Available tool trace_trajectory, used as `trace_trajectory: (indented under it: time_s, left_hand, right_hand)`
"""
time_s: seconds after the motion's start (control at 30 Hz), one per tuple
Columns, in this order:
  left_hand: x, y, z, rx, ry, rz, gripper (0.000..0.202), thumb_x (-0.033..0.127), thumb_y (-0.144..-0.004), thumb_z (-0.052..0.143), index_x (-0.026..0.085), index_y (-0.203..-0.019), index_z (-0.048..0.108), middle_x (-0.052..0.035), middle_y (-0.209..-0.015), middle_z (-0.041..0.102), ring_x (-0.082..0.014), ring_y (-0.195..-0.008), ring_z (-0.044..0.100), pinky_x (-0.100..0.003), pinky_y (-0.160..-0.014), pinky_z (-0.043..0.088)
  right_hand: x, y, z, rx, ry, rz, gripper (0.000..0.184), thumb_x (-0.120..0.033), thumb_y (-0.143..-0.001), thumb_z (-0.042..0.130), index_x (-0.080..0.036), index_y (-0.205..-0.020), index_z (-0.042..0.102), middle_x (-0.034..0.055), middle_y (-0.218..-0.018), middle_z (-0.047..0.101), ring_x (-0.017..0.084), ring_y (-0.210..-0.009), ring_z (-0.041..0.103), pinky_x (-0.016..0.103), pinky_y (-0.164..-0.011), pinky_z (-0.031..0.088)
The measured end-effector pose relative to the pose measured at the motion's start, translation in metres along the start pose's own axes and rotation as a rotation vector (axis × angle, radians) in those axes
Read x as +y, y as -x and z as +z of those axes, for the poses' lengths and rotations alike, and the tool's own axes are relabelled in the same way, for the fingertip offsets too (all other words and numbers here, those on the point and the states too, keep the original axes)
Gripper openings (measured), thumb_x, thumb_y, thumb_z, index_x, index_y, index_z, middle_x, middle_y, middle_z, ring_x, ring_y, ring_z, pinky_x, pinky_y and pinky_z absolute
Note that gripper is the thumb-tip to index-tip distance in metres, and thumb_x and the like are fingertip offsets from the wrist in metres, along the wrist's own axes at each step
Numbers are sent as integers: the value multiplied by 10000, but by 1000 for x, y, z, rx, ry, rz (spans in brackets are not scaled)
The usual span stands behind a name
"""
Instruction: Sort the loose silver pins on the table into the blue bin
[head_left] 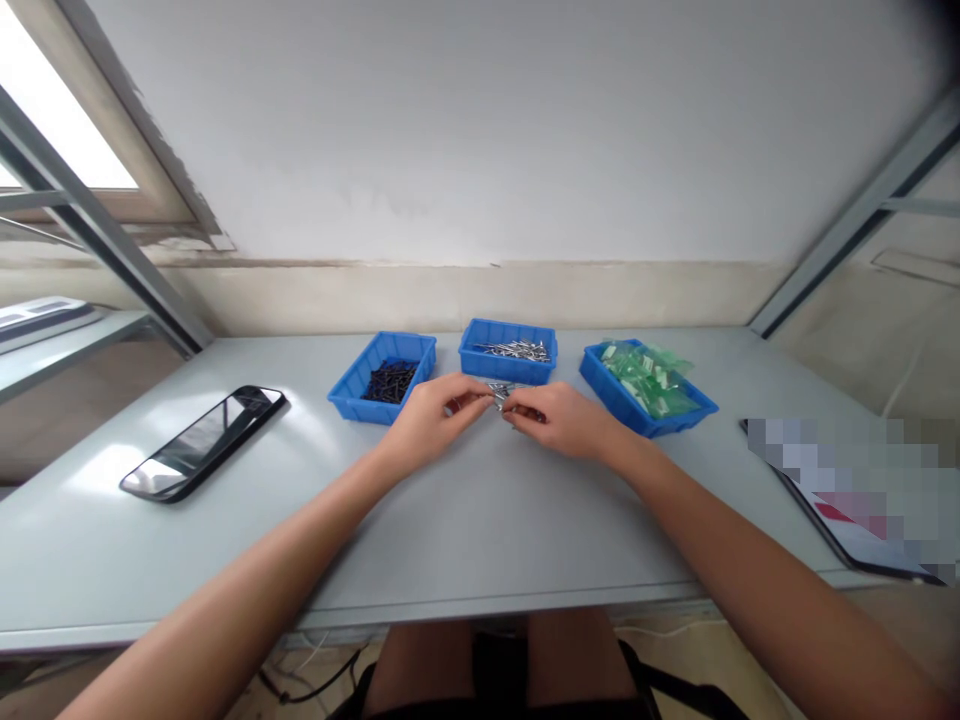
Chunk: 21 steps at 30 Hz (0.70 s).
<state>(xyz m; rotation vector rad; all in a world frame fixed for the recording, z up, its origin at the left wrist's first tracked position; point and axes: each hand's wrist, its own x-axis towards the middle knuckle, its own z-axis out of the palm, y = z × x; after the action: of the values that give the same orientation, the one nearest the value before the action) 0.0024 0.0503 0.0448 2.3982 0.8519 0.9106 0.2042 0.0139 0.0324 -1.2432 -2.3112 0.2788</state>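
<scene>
My left hand [435, 415] and my right hand [559, 418] meet over the grey table [465, 530], just in front of the middle blue bin [508, 352]. Both pinch a small bundle of silver screws [501, 393] between their fingertips. The middle bin holds several silver screws. To its left a blue bin [382, 377] holds dark screws. To its right a third blue bin [646, 387] holds small green-and-clear bags.
A black phone [204, 441] lies face up on the table's left side. A dark tablet or clipboard [840, 520] rests at the right edge. Metal shelf frames stand on both sides, a wall behind. My knees show under the front edge.
</scene>
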Motion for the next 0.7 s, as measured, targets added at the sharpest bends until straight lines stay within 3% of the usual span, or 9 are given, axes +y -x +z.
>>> trace_trajectory:
  time_s: [0.47, 0.7]
  left_hand:
    - [-3, -1, 0, -23, -60, -18, 161, 254, -852, 514, 165, -858, 649, -9, -791, 649, -105, -651, 556, -218, -632, 449]
    - [-7, 1, 4, -160, -73, -30, 148, 221, -837, 506, 172, -850, 645, -9, -756, 631, -116, -654, 547, -232, -628, 444]
  right_hand:
    - [0, 2, -8, 131, 42, 23, 134, -217, -848, 498, -182, -866, 626, 0, -706, 637, 112, -629, 540, 218, -595, 364]
    - [-3, 4, -9, 229, 4, -16, 148, -254, -864, 485, -193, -889, 618, -6, -700, 629, 111, -622, 543, 219, -601, 383]
